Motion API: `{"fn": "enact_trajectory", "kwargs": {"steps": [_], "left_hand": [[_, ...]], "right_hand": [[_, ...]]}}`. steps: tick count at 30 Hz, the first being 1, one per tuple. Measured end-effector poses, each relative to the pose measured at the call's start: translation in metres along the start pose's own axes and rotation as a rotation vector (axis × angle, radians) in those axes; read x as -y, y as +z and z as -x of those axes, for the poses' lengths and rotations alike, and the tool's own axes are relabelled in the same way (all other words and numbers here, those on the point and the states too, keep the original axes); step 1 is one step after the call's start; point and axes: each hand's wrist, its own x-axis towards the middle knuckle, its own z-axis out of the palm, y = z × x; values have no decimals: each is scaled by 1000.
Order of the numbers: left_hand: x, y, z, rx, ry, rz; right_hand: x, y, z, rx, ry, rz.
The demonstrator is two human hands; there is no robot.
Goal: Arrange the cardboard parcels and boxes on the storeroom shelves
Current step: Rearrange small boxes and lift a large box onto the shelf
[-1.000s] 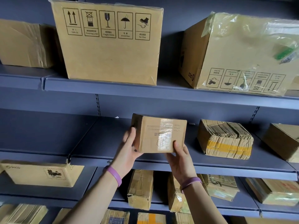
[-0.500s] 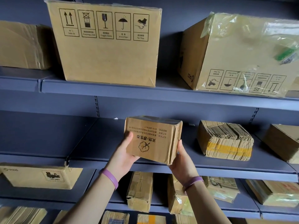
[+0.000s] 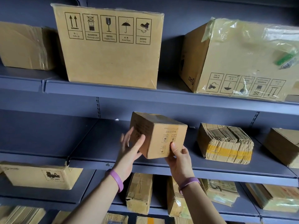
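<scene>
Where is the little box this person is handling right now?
The small cardboard box is mid-frame, held between the left hand and right hand over the middle shelf, left of the yellow-taped bundle.

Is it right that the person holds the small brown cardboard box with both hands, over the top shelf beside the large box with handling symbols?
Not quite. The head view shows the small brown cardboard box held by the left hand and right hand over the middle grey shelf, one level below the large box with handling symbols.
</scene>
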Motion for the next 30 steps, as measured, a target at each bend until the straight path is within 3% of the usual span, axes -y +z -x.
{"fn": "enact_trajectory", "kwargs": {"steps": [6, 11, 16, 20, 23, 26, 30], "left_hand": [[1, 6, 7, 91, -42, -72], [-10, -2, 4, 88, -16, 23], [-11, -15, 2, 68, -151, 239], [-8, -27, -2, 46, -262, 386], [-6, -32, -5, 56, -313, 441], [-10, -36, -8, 90, -321, 353], [-8, -37, -16, -28, -275, 255]], "right_hand": [[-3, 12, 4, -9, -40, 148], [0, 12, 10, 7, -10, 191], [6, 15, 10, -10, -2, 288], [7, 12, 5, -16, 43, 181], [8, 9, 5, 71, 72, 136], [6, 6, 7, 86, 75, 114], [1, 4, 6, 18, 45, 52]]}}
